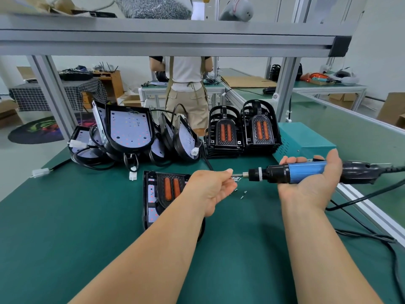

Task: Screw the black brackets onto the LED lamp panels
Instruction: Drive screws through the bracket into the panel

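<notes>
- Two bare forearms lay over the green bench (54, 227) from its near edge.
- Left hand (209, 189) had its fingers curled, thumb and fingertips pinched on the tip of the metal bit (237, 174); whether a screw sat between them could not be told.
- Right hand (311, 181), palm up, had its fingers curled round the blue-and-black corded electric screwdriver (306, 170), held level above the bench.
- Black-rimmed LED lamp panel (151, 194) lay flat mid-bench, partly under the left wrist, with a black plastic bracket bearing two orange strips (171, 187) on top of it.
- Small loose silver screws (242, 194) lay just beside it, toward the right edge.
- Two stacks of like brackets (223, 134) stood at the far edge, and a heap of wired panels (129, 130) lay toward the far left corner.
</notes>
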### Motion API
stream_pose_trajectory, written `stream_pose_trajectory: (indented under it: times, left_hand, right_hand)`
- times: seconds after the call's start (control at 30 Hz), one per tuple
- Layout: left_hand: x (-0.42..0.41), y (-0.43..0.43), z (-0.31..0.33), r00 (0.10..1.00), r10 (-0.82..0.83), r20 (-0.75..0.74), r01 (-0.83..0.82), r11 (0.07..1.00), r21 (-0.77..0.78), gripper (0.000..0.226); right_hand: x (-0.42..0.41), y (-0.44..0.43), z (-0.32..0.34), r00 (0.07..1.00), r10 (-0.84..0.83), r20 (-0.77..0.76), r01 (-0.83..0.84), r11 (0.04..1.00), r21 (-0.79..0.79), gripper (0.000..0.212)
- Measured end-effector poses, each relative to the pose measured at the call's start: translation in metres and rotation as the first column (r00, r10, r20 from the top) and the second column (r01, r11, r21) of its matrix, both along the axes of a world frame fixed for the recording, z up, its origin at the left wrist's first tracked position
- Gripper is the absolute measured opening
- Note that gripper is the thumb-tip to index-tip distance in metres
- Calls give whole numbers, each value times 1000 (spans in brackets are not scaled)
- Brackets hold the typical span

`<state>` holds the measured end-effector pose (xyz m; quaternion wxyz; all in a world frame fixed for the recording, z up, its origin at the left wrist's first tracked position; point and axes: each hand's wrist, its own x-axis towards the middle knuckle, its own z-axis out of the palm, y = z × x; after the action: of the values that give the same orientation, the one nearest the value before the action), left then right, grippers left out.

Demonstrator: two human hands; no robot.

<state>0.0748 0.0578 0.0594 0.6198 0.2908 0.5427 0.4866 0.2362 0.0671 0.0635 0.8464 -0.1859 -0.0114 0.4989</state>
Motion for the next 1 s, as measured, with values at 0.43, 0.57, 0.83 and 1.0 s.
stream_pose_trajectory:
  times: [0.43,0.57,0.83,1.0]
  left_hand:
    - [-113,-54,23,611,244,-753,-122,969,215,58]
    - [-128,-62,-14,879,119,-461,-123,992,23,41]
    - [-120,-64,-37,997,67,-38,-62,991,122,22]
    - [-120,-62,-39,996,57,-62,-42,976,216,22]
  right_hand:
    - [-13,-4,2,996,85,-31,-84,996,21,32]
    - [-29,-10,6,986,165,17,-165,986,26,34]
    - [-75,-30,10,922,344,178,-362,928,83,37]
    - [-93,-41,6,869,396,296,-443,890,109,32]
